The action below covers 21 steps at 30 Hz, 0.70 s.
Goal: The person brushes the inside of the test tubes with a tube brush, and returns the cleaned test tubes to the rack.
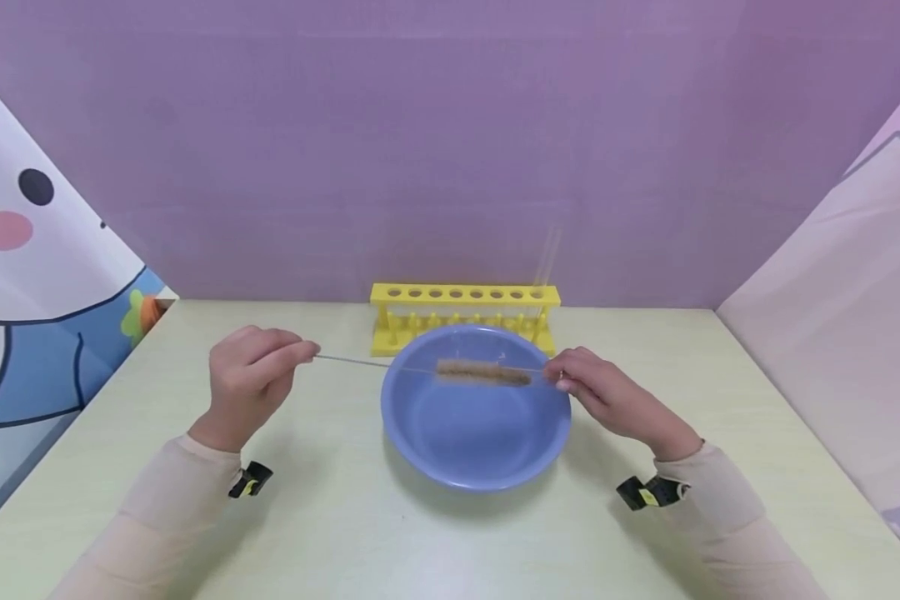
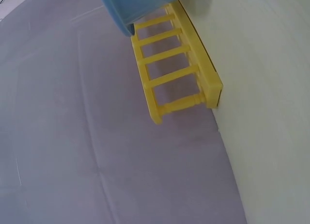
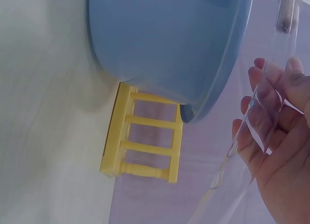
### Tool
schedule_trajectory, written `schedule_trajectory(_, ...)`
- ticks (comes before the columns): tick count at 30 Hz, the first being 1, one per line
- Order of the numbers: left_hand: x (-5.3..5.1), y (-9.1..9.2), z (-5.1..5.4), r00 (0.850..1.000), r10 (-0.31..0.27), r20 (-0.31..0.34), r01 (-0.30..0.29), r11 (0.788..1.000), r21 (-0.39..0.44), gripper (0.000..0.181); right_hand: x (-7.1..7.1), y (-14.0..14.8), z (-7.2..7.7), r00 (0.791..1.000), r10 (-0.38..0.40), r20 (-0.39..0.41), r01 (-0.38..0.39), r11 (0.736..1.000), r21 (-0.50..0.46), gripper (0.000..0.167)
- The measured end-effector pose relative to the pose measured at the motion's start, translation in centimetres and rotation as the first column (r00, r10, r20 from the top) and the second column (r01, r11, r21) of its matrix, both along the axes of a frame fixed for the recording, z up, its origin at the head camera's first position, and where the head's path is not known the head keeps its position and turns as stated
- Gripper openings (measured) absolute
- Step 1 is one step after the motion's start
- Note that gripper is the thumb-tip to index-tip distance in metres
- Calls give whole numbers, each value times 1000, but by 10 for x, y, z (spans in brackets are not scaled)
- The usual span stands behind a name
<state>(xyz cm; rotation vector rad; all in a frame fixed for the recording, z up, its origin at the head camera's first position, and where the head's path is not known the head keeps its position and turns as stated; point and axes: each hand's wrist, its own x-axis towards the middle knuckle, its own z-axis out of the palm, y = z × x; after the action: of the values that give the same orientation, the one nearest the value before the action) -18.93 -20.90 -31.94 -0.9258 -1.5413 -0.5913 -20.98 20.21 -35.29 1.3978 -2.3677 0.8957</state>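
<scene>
My left hand pinches the end of the thin wire handle of a test tube brush. Its brown bristles lie over a blue basin, slightly blurred. With my right hand I hold a clear test tube between thumb and fingers. In the right wrist view the dark tip of the bristles shows inside the tube, and drops cling to the glass. The left wrist view does not show the left hand, only part of the basin and the yellow rack.
Behind the basin a yellow test tube rack stands against the purple backdrop. Another clear tube stands upright in its rightmost hole. All this is on a pale table, with printed cloth at the left side.
</scene>
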Motion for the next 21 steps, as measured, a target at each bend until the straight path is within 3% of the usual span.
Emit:
schedule_trajectory(13,-2,4,-7,998,2,68,4,997,-77,29,4,-6,1,999,-46,-12,47,998,40,17)
schedule_trajectory(21,-2,3,-10,984,4,177,17,993,-120,28,5,-12,0,992,-83,-97,89,994,58,18)
